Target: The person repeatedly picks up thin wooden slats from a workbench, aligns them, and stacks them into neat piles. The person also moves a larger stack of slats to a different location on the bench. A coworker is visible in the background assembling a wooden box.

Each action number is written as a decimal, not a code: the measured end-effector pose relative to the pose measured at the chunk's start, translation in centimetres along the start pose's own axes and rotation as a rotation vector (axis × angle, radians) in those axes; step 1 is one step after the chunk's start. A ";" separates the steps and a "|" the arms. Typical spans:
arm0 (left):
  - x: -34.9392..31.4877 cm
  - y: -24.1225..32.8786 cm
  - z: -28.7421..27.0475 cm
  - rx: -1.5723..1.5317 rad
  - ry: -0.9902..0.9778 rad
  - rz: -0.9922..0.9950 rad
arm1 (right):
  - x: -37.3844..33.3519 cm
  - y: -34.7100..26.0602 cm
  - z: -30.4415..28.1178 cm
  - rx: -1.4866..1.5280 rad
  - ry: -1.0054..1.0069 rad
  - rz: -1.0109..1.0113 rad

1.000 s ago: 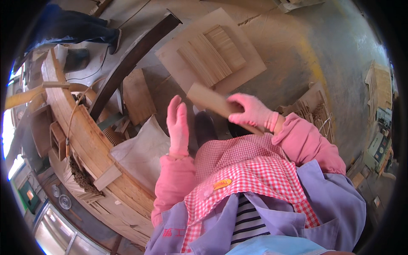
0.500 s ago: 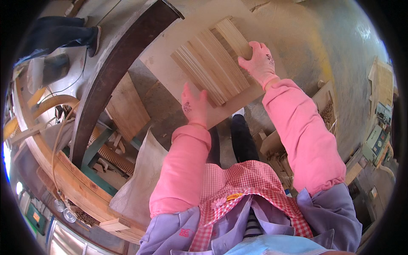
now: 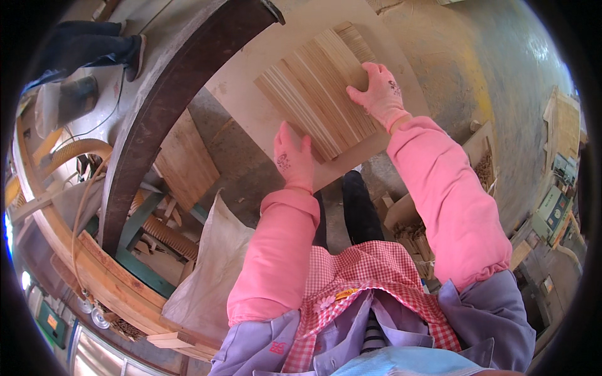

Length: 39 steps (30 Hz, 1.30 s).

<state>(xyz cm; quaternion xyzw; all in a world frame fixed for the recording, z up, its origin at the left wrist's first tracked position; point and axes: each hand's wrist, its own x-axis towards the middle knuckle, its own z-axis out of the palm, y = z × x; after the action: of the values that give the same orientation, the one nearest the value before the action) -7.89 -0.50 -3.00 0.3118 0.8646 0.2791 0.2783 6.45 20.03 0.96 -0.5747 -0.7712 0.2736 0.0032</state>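
A row of thin wooden strips (image 3: pixel 313 88), pale and brown, lies side by side on a flat board (image 3: pixel 235 88) in front of me. My left hand (image 3: pixel 293 160), in a pink glove, is at the row's near left edge with thumb and fingers apart. At the right side, my pink-gloved right hand (image 3: pixel 381 97) rests against the strips, thumb and fingers spread in a wide curve. Its fingertips lie by the outermost strips. The underside of the strips is hidden.
A dark curved beam (image 3: pixel 169 94) passes close on the left, over the board's edge. Beyond it are a wooden panel (image 3: pixel 186 160), a ribbed hose (image 3: pixel 81 148) and a person's legs (image 3: pixel 88 50). A box of wood scraps (image 3: pixel 407 222) stands below my right arm.
The gap between the main row and the strips at the right has closed. My left hand has shifted slightly right, nearer the row's edge. My right hand has moved a little left and down.
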 end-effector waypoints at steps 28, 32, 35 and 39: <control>1.3 -0.8 -0.5 -0.578 -0.211 -0.233 | 0.8 1.2 1.0 0.150 -0.111 0.020; 1.8 -1.4 -0.5 -0.612 -0.259 -0.147 | 1.0 0.5 0.3 -0.113 -0.161 -0.029; 2.1 -1.1 -0.7 -0.548 -0.257 -0.249 | 1.0 -0.5 -0.1 -0.151 -0.188 0.011; 2.0 -1.0 -2.0 -0.443 -0.299 -0.254 | 0.0 -0.7 -1.2 -0.040 -0.085 0.022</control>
<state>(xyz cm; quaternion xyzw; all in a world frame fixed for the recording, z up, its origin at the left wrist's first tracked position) -10.90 -0.38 -2.84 0.1702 0.7643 0.3748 0.4963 6.27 20.36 2.26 -0.5710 -0.7697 0.2821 -0.0440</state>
